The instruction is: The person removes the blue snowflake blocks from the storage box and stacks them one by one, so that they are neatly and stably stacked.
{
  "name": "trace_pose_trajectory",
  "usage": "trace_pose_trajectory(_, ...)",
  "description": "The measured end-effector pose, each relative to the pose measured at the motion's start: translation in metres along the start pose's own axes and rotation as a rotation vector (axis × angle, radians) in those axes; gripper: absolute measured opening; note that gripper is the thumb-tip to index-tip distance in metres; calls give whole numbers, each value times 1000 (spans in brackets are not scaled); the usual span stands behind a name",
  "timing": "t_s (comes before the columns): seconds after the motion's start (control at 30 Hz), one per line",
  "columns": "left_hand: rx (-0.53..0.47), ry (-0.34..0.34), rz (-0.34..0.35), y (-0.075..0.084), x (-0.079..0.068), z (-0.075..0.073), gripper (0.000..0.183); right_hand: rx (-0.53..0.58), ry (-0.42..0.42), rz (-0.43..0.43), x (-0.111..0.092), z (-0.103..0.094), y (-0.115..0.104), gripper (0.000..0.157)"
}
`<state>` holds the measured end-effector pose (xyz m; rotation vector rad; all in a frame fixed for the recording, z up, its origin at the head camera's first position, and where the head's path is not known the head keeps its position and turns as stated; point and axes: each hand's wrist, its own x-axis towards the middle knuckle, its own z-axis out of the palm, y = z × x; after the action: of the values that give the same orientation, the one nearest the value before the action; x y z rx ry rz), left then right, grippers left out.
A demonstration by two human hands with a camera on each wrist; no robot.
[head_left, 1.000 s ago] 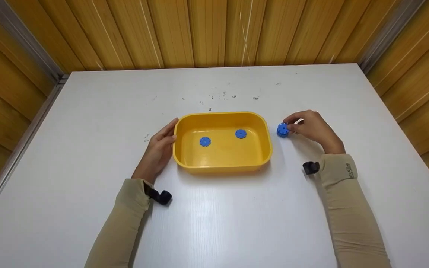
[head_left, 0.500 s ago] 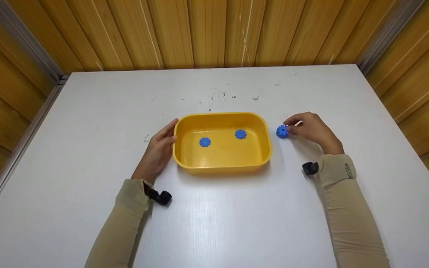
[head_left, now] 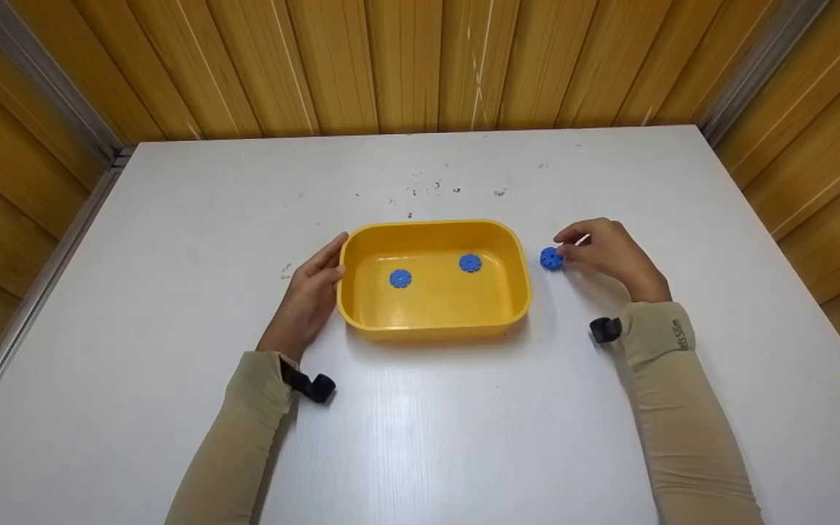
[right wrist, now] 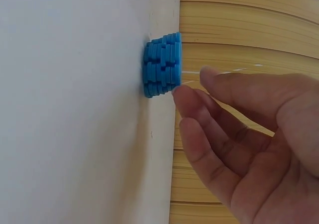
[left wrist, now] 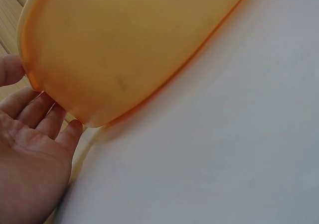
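Note:
A yellow plastic basin [head_left: 434,332] stands on the white table in the head view. Inside it lie two blue notched toy discs, a left disc [head_left: 400,278] and a right disc [head_left: 469,263], well apart. My left hand [head_left: 307,295] rests against the basin's left outer wall, thumb at the rim; the left wrist view shows its fingertips touching that wall. Right of the basin, a stack of several blue notched discs [right wrist: 162,64] stands on the table. My right hand [head_left: 609,251] is at this stack, a fingertip at its upper edge, with no disc visible between thumb and fingers.
The white table [head_left: 420,437] reaches back to a yellow wood-patterned wall [head_left: 405,65]. Dark marks [head_left: 456,190] dot the surface behind the basin. A black wrist camera [head_left: 318,388] sits on the left wrist, and another camera [head_left: 605,329] on the right.
The top of the blue stack has shifted slightly and looks more even. My right hand stays at the stack almost still; my left hand and the basin hold their place.

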<state>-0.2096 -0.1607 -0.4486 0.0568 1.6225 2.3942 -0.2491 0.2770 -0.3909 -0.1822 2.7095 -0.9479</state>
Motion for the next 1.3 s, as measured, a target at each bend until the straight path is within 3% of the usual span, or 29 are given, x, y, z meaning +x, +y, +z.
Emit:
trace_pose_trajectory(0.27, 2, -10, 0, -1, 1, -1, 63, 17, 29, 25, 0, 0, -15, 33)
trace_pose_trajectory(0.77, 20, -23, 13, 0, -2, 0, 61, 3, 60, -45, 1, -2, -48, 31)
trace_pose_trajectory(1.3, 18, -22, 10, 0, -1, -1, 61, -33, -43, -96, 8, -7, -100, 31)
